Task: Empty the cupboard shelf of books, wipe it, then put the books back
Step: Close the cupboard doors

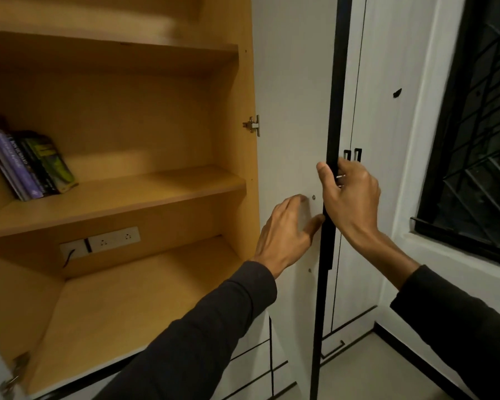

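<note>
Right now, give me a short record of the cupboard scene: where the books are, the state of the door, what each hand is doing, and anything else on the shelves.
books: a small leaning row at the left end of the middle shelf
cupboard door: open, swung to the right
right hand: grips the door's black edge
left hand: fingers spread, on or close to the door's inner face, blurred
lower compartment: socket strip on the back wall
wiping cloth: none in view

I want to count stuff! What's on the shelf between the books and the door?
Nothing. In the head view, the shelf is bare wood from the leaning books to the open door.
</note>
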{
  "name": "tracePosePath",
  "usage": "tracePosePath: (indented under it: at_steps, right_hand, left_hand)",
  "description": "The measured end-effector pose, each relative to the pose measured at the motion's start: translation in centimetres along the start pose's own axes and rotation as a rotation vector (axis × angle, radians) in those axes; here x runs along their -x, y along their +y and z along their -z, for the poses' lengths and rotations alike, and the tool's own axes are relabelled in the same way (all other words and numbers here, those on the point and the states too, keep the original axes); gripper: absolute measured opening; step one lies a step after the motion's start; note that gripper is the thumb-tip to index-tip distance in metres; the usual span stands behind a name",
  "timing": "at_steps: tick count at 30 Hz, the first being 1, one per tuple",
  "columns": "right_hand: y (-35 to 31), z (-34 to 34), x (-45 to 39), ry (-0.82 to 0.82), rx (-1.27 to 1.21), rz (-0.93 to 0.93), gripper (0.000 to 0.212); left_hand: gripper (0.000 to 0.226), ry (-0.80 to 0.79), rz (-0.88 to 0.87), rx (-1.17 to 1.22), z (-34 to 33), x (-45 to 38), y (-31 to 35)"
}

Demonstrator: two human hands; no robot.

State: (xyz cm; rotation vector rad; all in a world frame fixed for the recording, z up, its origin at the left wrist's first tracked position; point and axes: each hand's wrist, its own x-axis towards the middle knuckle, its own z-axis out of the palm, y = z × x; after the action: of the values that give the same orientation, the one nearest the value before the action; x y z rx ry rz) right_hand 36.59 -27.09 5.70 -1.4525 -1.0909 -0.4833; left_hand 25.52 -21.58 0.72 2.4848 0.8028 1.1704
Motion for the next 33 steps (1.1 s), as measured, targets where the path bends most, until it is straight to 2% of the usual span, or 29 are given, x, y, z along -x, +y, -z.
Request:
tracePosePath:
  at_steps: [6,14,21,25,27,30,33]
  right_hand:
    - [-2.4,-1.6,1.4,-0.042,-0.029,0.053,0.045]
    - [-5.9,-5.4,3.8,-0.121,-0.095,0.13,0.048]
    - [-9.0,-9.2,5.6,-0.193,-0.213,0.155,0.057]
    - [-11.2,-11.2,7.3,-0.151,-0.281,0.226,0.055]
    - [-12.5,-12.0,8.2,-0.129,-0.29,0.278,0.051]
    - [-14.5,-12.8,9.9,-0.158,-0.289,0.426,0.043]
    - [-17.0,-14.0,11.4,-0.299,-0.357,0.495,0.036]
  left_hand:
    - [0.057,0.026,0.02,0.001,2.4,1.8,-1.9]
    - [0.031,0.089,0.036,0.076,6.4,4.8,-3.8]
    - [0.021,0.091,0.097,-0.072,10.2,6.7,-6.4]
    - [0.017,0.104,0.166,-0.147,12.8,8.1,-6.8]
    - [0.024,0.112,0.207,-0.196,14.4,8.9,-7.2]
    - [0.055,0.156,0.287,-0.32,17.2,10.7,-8.5]
    - [0.053,0.309,0.332,-0.42,21.0,13.3,-10.3]
